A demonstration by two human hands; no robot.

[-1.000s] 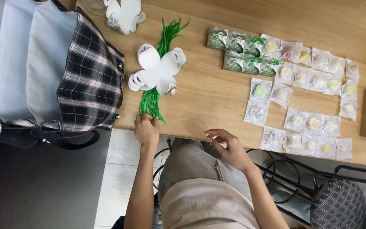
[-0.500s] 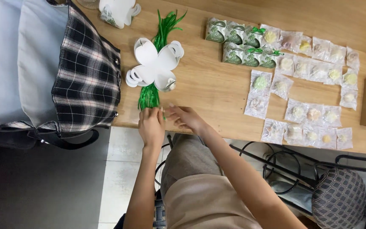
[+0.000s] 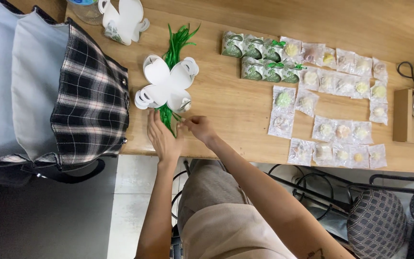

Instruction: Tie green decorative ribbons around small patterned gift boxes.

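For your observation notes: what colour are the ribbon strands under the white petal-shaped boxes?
Green ribbon strands, clearest in the head view.

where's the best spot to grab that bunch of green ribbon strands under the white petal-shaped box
Probably the near end of the green ribbon strands, which pokes out from under the white petal-shaped box towards the table edge. Come in from the person's side, where the left hand and right hand already meet it. The box covers the middle, and the far end fans out loosely.
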